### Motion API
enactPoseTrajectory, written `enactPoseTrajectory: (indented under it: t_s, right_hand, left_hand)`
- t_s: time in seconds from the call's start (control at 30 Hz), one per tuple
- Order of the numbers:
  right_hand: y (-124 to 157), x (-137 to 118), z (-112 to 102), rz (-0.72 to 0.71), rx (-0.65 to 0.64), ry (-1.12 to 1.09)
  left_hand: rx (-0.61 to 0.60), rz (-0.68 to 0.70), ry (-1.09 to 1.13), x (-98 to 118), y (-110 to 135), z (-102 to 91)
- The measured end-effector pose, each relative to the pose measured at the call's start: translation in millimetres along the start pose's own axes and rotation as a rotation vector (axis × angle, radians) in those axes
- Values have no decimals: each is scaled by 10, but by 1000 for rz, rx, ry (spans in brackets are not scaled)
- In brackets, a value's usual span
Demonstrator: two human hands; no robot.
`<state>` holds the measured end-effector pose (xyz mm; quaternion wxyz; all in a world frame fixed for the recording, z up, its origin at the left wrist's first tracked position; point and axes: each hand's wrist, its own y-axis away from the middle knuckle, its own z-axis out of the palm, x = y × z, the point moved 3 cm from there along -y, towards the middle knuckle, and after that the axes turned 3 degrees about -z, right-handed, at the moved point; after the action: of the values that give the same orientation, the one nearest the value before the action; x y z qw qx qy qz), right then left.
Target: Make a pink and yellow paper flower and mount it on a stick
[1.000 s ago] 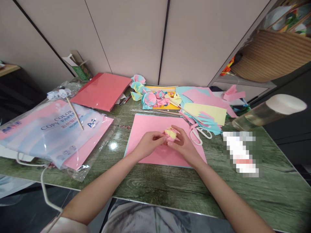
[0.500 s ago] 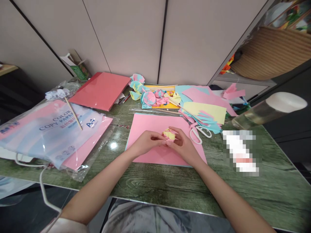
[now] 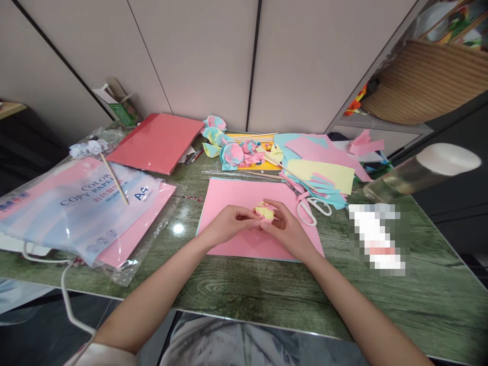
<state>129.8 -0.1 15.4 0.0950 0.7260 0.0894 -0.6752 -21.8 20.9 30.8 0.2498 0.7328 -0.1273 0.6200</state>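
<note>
Between my two hands is a small crumpled paper flower [image 3: 266, 211], yellow in the middle with pink around it. My left hand [image 3: 233, 222] pinches its left side between thumb and fingers. From the right, my right hand [image 3: 286, 226] closes on it with thumb and curved fingers. Both hands are just above a pink paper sheet [image 3: 224, 195] lying on the green table [image 3: 213, 287]. White-handled scissors [image 3: 307, 211] lie at the sheet's right edge, their blades partly under paper strips. The underside of the flower is hidden by my fingers.
Behind the sheet lie several paper flowers [image 3: 231, 153], thin sticks [image 3: 263, 175], cut paper strips [image 3: 328, 190] and a yellow sheet [image 3: 335, 175]. A red folder-like stack [image 3: 156, 142] and a plastic paper pack [image 3: 87, 213] are on the left. A bottle [image 3: 396, 180] stands right.
Both hands keep the same grip on the paper flower. The whole view has shifted very slightly; nothing else has visibly moved.
</note>
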Motion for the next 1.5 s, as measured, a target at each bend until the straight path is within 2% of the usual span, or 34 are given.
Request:
enactPoseTrajectory:
  t_s: [0.5,0.73,1.03,1.2,1.5]
  right_hand:
    - [2,-43,-29,-21,-38,1]
    - [-7,-38,-33,-18,-29,27]
    - [-3,-16,-22,-24,-14,63]
    - [-4,-14,-23,-25,2,80]
    - [-2,-42,-16,-8,-35,16]
  left_hand:
    - [26,16,-56,24,15,7]
    - [82,15,-80,32,21,5]
    - [60,2,-88,12,2,9]
    - [100,-7,-85,21,16,15]
    - [97,1,-90,37,19,3]
